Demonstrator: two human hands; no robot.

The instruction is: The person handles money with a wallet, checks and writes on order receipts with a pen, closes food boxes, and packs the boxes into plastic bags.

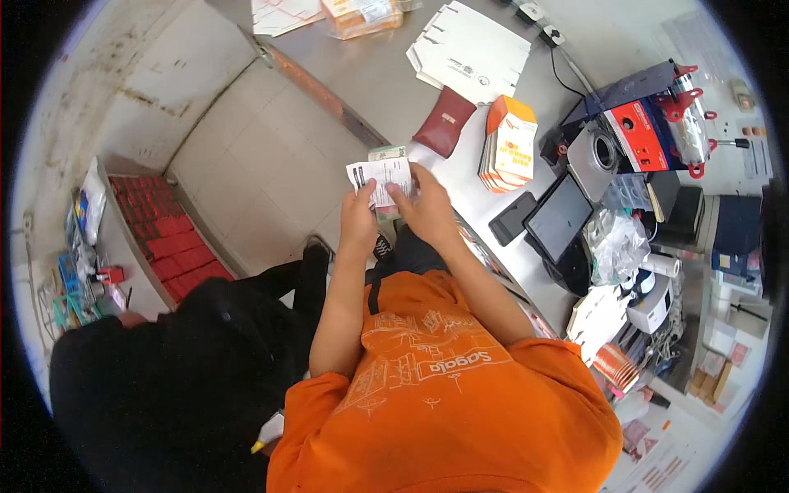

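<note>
A white printed receipt (385, 177) is held up between my two hands, just off the counter's front edge. My left hand (359, 218) grips its lower left side, thumb on top. With the thumb laid across its front, my right hand (423, 205) pinches the right side. Behind the receipt, greenish paper that looks like banknotes (388, 153) sticks out above and below; most of it is hidden. Nearest on the counter are a dark red leather purse (445, 122) and a stack of orange and white printed paper packets (508, 146).
A tablet (559, 212) on a stand and a black phone (512, 218) lie on the metal counter (362, 70). Flat white boxes (470, 53) are farther back. Beside me on the left is a person in black (181, 378). Red packs (160, 230) fill a low shelf.
</note>
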